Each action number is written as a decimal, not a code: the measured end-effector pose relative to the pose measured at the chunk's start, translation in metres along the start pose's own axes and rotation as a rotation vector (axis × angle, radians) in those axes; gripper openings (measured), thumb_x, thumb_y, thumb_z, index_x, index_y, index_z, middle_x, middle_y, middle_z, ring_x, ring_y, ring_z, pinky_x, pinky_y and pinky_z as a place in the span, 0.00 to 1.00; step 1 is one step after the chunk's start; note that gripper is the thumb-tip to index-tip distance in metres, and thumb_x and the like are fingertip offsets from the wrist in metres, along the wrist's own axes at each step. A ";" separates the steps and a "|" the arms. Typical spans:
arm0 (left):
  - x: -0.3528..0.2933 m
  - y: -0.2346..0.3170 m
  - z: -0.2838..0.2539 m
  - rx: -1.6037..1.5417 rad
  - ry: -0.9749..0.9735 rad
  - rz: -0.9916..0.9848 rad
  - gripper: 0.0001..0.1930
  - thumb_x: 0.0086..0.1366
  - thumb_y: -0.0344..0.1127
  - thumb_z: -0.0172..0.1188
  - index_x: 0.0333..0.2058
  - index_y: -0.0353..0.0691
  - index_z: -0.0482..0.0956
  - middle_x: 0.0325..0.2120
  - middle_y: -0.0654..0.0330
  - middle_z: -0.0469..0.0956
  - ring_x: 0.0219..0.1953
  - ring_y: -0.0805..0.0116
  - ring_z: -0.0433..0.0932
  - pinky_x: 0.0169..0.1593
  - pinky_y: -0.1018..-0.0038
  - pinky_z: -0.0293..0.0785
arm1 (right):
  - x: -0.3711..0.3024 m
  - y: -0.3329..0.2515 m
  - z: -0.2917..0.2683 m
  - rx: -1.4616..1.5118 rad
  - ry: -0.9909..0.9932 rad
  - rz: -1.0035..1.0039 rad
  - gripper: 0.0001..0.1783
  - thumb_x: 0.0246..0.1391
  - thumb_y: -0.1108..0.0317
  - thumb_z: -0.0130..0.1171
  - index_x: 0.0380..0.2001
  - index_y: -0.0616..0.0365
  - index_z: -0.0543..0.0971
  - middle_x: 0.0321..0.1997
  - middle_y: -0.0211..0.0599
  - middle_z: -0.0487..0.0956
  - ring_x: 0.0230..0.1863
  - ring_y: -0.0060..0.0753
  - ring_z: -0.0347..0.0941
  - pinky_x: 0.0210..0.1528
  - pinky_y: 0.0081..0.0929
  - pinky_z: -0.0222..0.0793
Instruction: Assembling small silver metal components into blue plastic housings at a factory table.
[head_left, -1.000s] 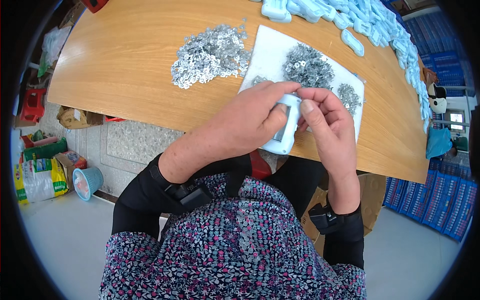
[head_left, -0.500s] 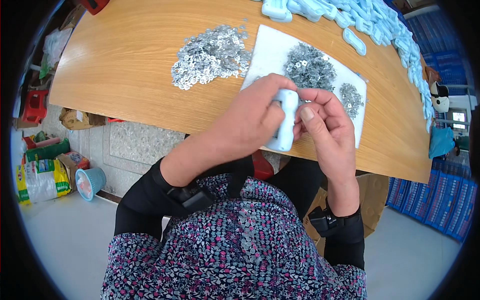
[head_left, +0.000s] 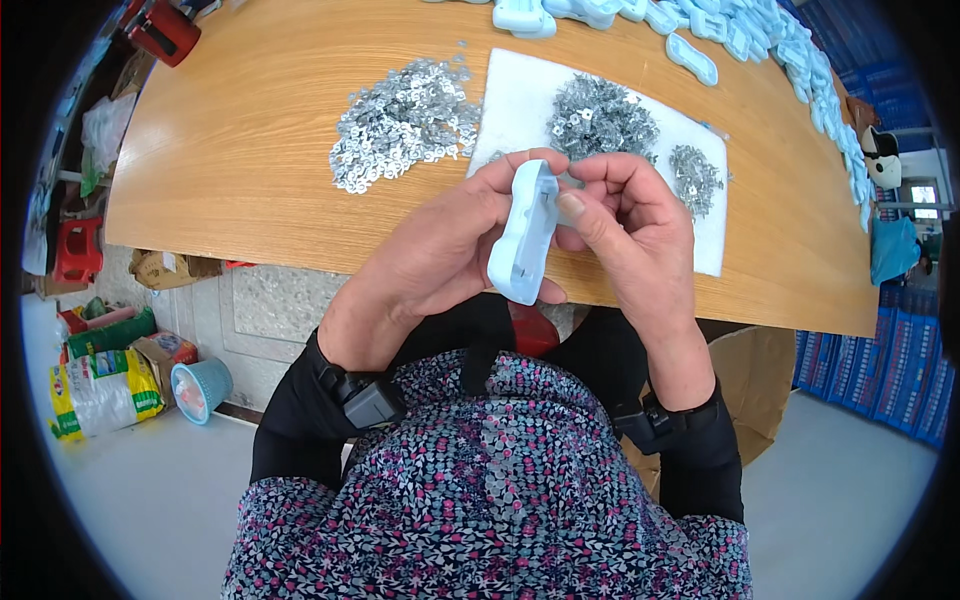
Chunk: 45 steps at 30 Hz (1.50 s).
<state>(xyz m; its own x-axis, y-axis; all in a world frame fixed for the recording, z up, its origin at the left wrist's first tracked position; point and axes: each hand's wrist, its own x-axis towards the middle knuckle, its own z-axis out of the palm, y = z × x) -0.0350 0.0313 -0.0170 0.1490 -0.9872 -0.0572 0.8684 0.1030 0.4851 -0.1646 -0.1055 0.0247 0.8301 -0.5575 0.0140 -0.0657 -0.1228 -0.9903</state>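
A light-blue plastic casing (head_left: 524, 238), long, hollow and waisted, is held upright and tilted above the table's near edge. My left hand (head_left: 445, 235) is closed round it, fingers behind and along its left side. The casing's hollow face is turned to the right, and small metal bits show inside its two ends. My right hand (head_left: 635, 225) is closed in a pinch at the casing's upper right rim; what its fingertips hold, if anything, cannot be made out. Beyond the hands, a pile of small metal clips (head_left: 600, 118) lies on a white foam sheet (head_left: 512, 95).
Left of the sheet, flat metal pieces (head_left: 400, 125) are heaped on the wooden table (head_left: 240, 150). A smaller metal pile (head_left: 697, 178) lies at the sheet's right. Many blue casings (head_left: 740, 38) line the far right edge. A red object (head_left: 165, 32) stands at the far left.
The casing has been turned, so its hollow inside now shows. My left fingers have shifted from over its top to behind it. My right hand stays pinched close beside it.
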 end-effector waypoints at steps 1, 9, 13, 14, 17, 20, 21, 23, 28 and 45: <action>0.001 -0.001 -0.001 -0.029 -0.020 0.003 0.26 0.71 0.33 0.51 0.66 0.41 0.59 0.55 0.53 0.71 0.54 0.59 0.78 0.44 0.48 0.86 | 0.000 0.001 -0.001 -0.013 0.003 0.011 0.11 0.57 0.69 0.67 0.41 0.62 0.80 0.38 0.31 0.81 0.41 0.20 0.76 0.44 0.23 0.73; 0.003 -0.006 0.010 0.144 0.026 -0.077 0.28 0.72 0.36 0.54 0.67 0.43 0.58 0.55 0.51 0.72 0.53 0.51 0.79 0.44 0.44 0.85 | 0.005 0.006 -0.012 0.124 -0.041 0.113 0.08 0.57 0.69 0.68 0.37 0.61 0.83 0.36 0.31 0.82 0.34 0.18 0.77 0.32 0.19 0.75; 0.003 -0.007 0.005 0.090 -0.005 -0.089 0.31 0.71 0.37 0.56 0.68 0.44 0.56 0.55 0.48 0.71 0.52 0.45 0.79 0.45 0.42 0.84 | 0.003 0.004 -0.025 0.130 -0.037 0.100 0.08 0.58 0.69 0.67 0.38 0.60 0.83 0.36 0.30 0.82 0.37 0.19 0.77 0.39 0.20 0.75; 0.004 -0.006 0.004 0.072 -0.033 -0.078 0.32 0.71 0.38 0.56 0.69 0.44 0.55 0.55 0.48 0.71 0.52 0.44 0.79 0.45 0.43 0.84 | 0.001 0.007 -0.029 0.128 -0.023 0.065 0.08 0.58 0.69 0.67 0.38 0.60 0.83 0.36 0.30 0.82 0.38 0.20 0.77 0.41 0.21 0.75; 0.007 -0.010 0.003 0.018 -0.112 -0.061 0.36 0.71 0.41 0.57 0.72 0.45 0.51 0.57 0.48 0.70 0.52 0.42 0.78 0.45 0.43 0.84 | -0.004 0.008 -0.031 0.059 -0.026 0.051 0.09 0.59 0.68 0.66 0.40 0.60 0.83 0.37 0.29 0.82 0.40 0.21 0.77 0.45 0.23 0.73; 0.012 -0.017 0.006 -0.074 -0.183 -0.086 0.34 0.73 0.40 0.53 0.72 0.46 0.49 0.57 0.48 0.70 0.51 0.43 0.79 0.45 0.46 0.84 | -0.009 0.008 -0.039 -0.027 -0.116 0.068 0.10 0.60 0.66 0.65 0.41 0.60 0.83 0.37 0.28 0.82 0.41 0.21 0.76 0.46 0.24 0.72; 0.015 -0.021 0.008 -0.128 -0.208 -0.109 0.31 0.74 0.38 0.50 0.71 0.46 0.50 0.56 0.48 0.71 0.51 0.45 0.80 0.46 0.49 0.85 | -0.011 0.009 -0.044 -0.051 -0.154 0.073 0.11 0.60 0.65 0.64 0.41 0.60 0.83 0.38 0.28 0.82 0.41 0.21 0.76 0.46 0.24 0.72; 0.017 -0.026 0.014 -0.147 -0.201 -0.165 0.28 0.76 0.37 0.46 0.70 0.45 0.51 0.56 0.48 0.72 0.50 0.47 0.81 0.46 0.52 0.85 | -0.018 0.010 -0.054 0.065 -0.159 0.175 0.11 0.61 0.64 0.64 0.41 0.60 0.83 0.38 0.27 0.82 0.41 0.20 0.76 0.46 0.23 0.71; 0.028 -0.033 0.038 0.168 -0.036 -0.339 0.31 0.75 0.44 0.50 0.70 0.44 0.51 0.60 0.49 0.68 0.54 0.43 0.78 0.51 0.51 0.82 | -0.052 0.020 -0.101 0.152 0.013 0.255 0.13 0.60 0.65 0.63 0.42 0.63 0.82 0.39 0.29 0.82 0.42 0.19 0.74 0.48 0.21 0.69; 0.054 0.031 0.064 0.997 0.048 -0.137 0.21 0.74 0.41 0.53 0.59 0.36 0.70 0.41 0.57 0.79 0.42 0.69 0.81 0.45 0.72 0.82 | -0.367 0.183 -0.427 -0.401 0.951 0.478 0.16 0.64 0.57 0.62 0.42 0.62 0.81 0.29 0.24 0.77 0.28 0.14 0.69 0.29 0.16 0.66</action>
<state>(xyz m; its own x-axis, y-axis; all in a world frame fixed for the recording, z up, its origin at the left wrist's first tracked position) -0.0299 -0.0266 0.0507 0.1157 -0.9745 -0.1922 0.0904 -0.1824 0.9791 -0.7172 -0.2737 -0.1022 -0.0729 -0.9937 -0.0849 -0.5769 0.1114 -0.8092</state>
